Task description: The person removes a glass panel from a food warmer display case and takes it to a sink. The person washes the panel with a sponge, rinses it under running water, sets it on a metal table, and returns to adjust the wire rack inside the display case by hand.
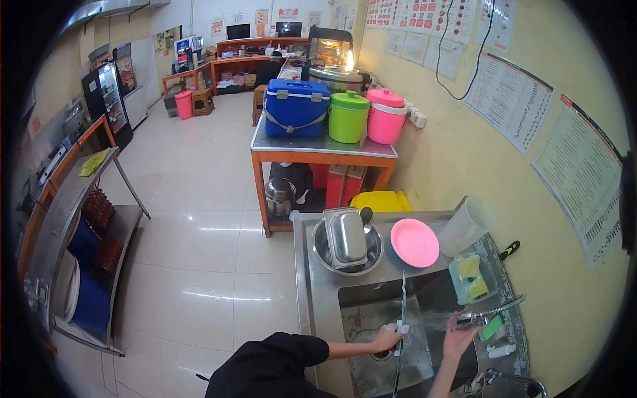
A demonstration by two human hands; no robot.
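Over the sink [361,298], my left hand [387,338] is closed around a long thin utensil [403,295], whose exact kind I cannot make out. A small white piece [402,327] shows at the grip. My right hand [459,337] has its fingers curled at the spray head [470,319] of a flexible tap. Water fans out leftward from the spray head toward the utensil. Beside the sink, a clear tub [458,282] holds yellow-green sponges [469,266]. A green scrub pad [492,328] and a small white bottle [502,351] lie right of my right hand.
Behind the sink stand a steel bowl [318,255] with a metal pan [346,235], a pink plate [415,243] and a clear pitcher [466,225]. Farther back, a table [322,157] bears a blue cooler [296,109] and two drink jugs. Steel shelving [73,179] is at left.
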